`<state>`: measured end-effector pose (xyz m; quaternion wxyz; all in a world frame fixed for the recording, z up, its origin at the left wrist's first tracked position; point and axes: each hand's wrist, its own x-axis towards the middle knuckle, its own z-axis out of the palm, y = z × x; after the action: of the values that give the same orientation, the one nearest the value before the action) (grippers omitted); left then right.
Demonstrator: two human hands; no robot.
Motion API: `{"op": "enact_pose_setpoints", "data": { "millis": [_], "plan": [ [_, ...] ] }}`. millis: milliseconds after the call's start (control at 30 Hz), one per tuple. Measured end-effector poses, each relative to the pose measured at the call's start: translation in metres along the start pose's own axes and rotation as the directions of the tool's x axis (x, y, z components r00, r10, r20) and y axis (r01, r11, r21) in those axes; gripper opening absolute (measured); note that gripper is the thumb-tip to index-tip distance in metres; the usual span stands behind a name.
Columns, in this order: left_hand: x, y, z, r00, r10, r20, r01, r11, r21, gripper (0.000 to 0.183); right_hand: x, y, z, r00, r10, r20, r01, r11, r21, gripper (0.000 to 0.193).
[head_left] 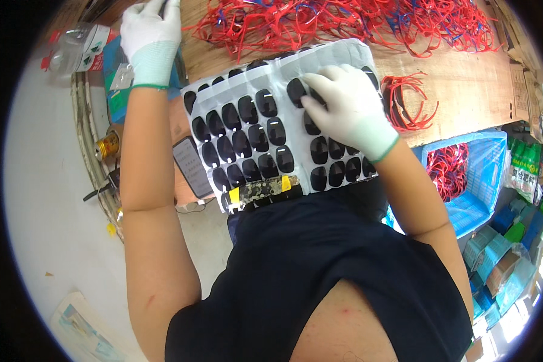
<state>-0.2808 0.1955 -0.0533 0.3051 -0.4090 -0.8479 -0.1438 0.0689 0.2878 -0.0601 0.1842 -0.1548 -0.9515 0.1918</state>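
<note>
A white sheet (pixel 292 131) carries rows of dark sunglass lenses (pixel 241 144) and lies in front of me. My right hand (pixel 347 108), in a white glove, is over the sheet's right half. Its thumb and index finger are apart, the fingertips at the edge of one dark lens (pixel 295 92). Under that palm some lenses are hidden. Far left, my left hand (pixel 152 37), also gloved, reaches to the picture's top edge with bent fingers. Something small and dark shows between them, partly cut off by the frame.
Red and blue glasses frames (pixel 320 24) are heaped along the wooden table (pixel 464 90). More red frames (pixel 407 104) lie right of the sheet. A blue crate (pixel 479 181) holds others. A phone (pixel 193 167), a can (pixel 107 146) and a plastic bottle (pixel 72 53) are at left.
</note>
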Motion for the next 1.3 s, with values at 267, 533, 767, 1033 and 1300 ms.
{"op": "enact_pose_setpoints", "data": {
  "millis": [267, 533, 767, 1033, 1300],
  "plan": [
    [-0.063, 0.024, -0.156, 0.945, -0.237, 0.225, 0.315, 0.843, -0.436, 0.03, 0.008, -0.032, 0.037, 0.958, 0.272, 0.09, -0.219, 0.899, -0.38, 0.026],
    [-0.142, 0.055, -0.209, 0.885, 0.121, 0.45, 0.409, 0.261, -0.874, 0.047, -0.009, -0.034, 0.011, 0.986, -0.164, -0.006, 0.163, 0.984, -0.066, 0.013],
    [-0.209, 0.096, -0.233, 0.821, 0.241, 0.517, 0.543, -0.054, -0.838, 0.04, -0.083, -0.063, -0.062, 0.993, 0.097, 0.073, -0.118, 0.91, 0.397, 0.028],
    [-0.219, 0.123, -0.252, 0.804, 0.324, 0.499, 0.426, 0.272, -0.863, 0.046, -0.134, -0.134, -0.053, 0.923, 0.374, 0.089, -0.173, 0.199, 0.965, 0.041],
    [-0.23, 0.118, -0.257, 0.753, 0.439, 0.491, 0.424, 0.247, -0.871, 0.024, -0.127, -0.129, -0.047, 0.973, 0.215, -0.084, -0.049, 0.546, 0.836, 0.044]
  ]
}}
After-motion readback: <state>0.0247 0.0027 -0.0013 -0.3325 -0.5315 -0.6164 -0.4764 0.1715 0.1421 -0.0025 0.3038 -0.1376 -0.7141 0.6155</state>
